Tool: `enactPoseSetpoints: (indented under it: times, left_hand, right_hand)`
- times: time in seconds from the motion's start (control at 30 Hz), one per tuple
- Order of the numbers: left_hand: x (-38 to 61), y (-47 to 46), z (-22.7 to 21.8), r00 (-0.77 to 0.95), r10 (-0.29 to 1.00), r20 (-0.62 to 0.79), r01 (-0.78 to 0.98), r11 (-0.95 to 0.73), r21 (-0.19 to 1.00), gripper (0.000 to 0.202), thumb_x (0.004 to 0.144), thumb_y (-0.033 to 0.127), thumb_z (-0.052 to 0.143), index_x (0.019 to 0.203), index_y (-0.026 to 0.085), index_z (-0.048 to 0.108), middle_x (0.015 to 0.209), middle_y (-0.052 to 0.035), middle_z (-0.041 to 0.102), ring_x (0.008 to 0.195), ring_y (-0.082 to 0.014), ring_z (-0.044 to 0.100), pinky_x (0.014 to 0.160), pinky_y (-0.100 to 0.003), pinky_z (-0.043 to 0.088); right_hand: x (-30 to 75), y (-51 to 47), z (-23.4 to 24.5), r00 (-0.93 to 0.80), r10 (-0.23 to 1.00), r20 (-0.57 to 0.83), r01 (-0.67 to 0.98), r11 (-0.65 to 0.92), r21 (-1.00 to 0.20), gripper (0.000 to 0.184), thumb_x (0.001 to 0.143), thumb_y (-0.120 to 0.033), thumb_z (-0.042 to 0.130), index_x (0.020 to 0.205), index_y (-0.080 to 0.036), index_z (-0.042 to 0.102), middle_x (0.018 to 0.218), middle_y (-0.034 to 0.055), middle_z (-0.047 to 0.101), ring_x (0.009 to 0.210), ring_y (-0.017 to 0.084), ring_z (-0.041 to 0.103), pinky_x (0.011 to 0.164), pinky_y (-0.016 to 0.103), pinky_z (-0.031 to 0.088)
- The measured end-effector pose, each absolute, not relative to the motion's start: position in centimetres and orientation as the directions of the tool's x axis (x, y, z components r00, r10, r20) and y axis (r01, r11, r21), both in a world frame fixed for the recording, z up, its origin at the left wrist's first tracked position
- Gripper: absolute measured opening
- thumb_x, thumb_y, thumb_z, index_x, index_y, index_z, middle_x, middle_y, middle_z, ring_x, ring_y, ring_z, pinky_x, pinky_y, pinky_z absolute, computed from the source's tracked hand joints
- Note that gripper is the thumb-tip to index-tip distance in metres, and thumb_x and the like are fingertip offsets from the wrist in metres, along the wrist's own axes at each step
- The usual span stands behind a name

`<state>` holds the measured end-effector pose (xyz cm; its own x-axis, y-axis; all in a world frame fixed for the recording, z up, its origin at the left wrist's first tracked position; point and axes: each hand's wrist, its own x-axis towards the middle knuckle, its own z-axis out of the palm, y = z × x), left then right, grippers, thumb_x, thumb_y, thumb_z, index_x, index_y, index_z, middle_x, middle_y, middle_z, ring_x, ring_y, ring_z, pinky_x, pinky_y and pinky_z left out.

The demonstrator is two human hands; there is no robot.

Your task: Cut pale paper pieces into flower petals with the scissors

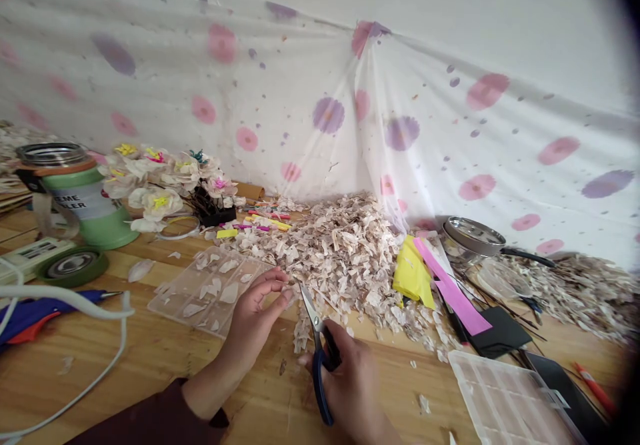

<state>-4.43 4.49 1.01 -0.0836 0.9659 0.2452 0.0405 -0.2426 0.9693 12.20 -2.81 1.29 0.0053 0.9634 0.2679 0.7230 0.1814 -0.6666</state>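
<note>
My right hand (357, 381) is closed around a pair of scissors (319, 325) with dark blue handles; its blades point up and away from me. My left hand (257, 311) pinches a small pale flake (291, 283) between thumb and fingers, close beside the scissor tips. The flake's outline is hard to make out, and whether the blades touch it I cannot tell. Just beyond both hands rises a heap of pale petal-like flakes (345, 251). Under and left of my left hand lies a clear compartment tray (173, 295) with several thin pale pieces in it.
Pale flowers (160, 198) and a green tin (107, 221) stand back left. A blue glue gun (55, 315) with a white cord lies at left, near green tape (73, 266). Rightward are yellow paper (413, 275), a pink strip (460, 301), a pan (475, 235) and another clear box (510, 391).
</note>
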Motion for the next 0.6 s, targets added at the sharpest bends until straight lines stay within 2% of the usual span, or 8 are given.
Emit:
enactPoseSetpoints:
  times: [0.13,0.23,0.3,0.37,0.5,0.6]
  left_hand:
    - [-4.4,4.2,0.7,0.001,0.879,0.477,0.37,-0.443,0.816,0.009,0.082,0.028,0.061,0.078,0.024,0.068,0.11,-0.0084,0.063,0.126,-0.0302,0.046,0.108,-0.049,0.032]
    - [-4.4,4.2,0.1,0.075,0.825,0.56,0.5,-0.517,0.695,0.009,0.082,0.024,0.059,0.082,0.025,0.068,0.113,-0.0088,0.063,0.128,-0.0318,0.044,0.107,-0.052,0.032]
    - [-4.2,4.4,-0.2,0.136,0.816,0.561,0.559,-0.531,0.637,0.011,0.082,0.023,0.057,0.082,0.026,0.067,0.115,-0.0091,0.062,0.129,-0.0334,0.043,0.106,-0.055,0.033]
    - [-3.7,4.8,-0.1,0.214,0.814,0.541,0.616,-0.542,0.572,0.015,0.081,0.02,0.055,0.085,0.026,0.068,0.121,-0.0096,0.061,0.133,-0.0347,0.039,0.106,-0.057,0.031]
    - [-2.6,8.0,2.2,0.329,0.803,0.496,0.716,-0.555,0.424,0.022,0.079,0.02,0.054,0.094,0.025,0.069,0.133,-0.0111,0.055,0.137,-0.0367,0.033,0.109,-0.06,0.026]
    - [-2.6,13.2,4.8,0.267,0.846,0.461,0.822,-0.45,0.35,0.022,0.08,0.028,0.056,0.095,0.027,0.072,0.135,-0.01,0.056,0.136,-0.0374,0.035,0.109,-0.059,0.025]
  right_hand:
    - [13.1,-2.0,1.2,0.064,0.944,0.324,0.82,0.135,-0.556,0.022,0.079,-0.039,0.066,0.091,-0.021,0.07,0.055,0.0005,0.065,0.048,0.016,0.058,0.048,0.023,0.035]
    - [14.8,-1.1,1.3,0.201,0.904,0.376,0.858,0.022,-0.513,0.031,0.079,-0.042,0.066,0.101,-0.02,0.07,0.064,0.0036,0.071,0.054,0.019,0.064,0.052,0.024,0.039]
    - [16.4,-0.6,1.4,0.277,0.89,0.362,0.872,-0.074,-0.484,0.033,0.08,-0.042,0.066,0.105,-0.02,0.069,0.072,0.0054,0.074,0.059,0.022,0.068,0.054,0.025,0.039]
    - [18.1,-0.2,1.3,0.266,0.905,0.331,0.894,-0.103,-0.436,0.03,0.082,-0.038,0.064,0.107,-0.022,0.068,0.074,0.0045,0.075,0.062,0.023,0.069,0.054,0.026,0.039]
    - [20.9,0.0,0.1,0.152,0.919,0.365,0.943,-0.023,-0.333,0.027,0.085,-0.034,0.057,0.106,-0.02,0.068,0.074,0.0055,0.075,0.062,0.023,0.069,0.055,0.027,0.041]
    - [22.1,-0.1,-1.6,0.157,0.877,0.454,0.942,0.006,-0.336,0.036,0.087,-0.041,0.054,0.108,-0.017,0.069,0.071,0.0081,0.073,0.06,0.024,0.068,0.057,0.029,0.045]
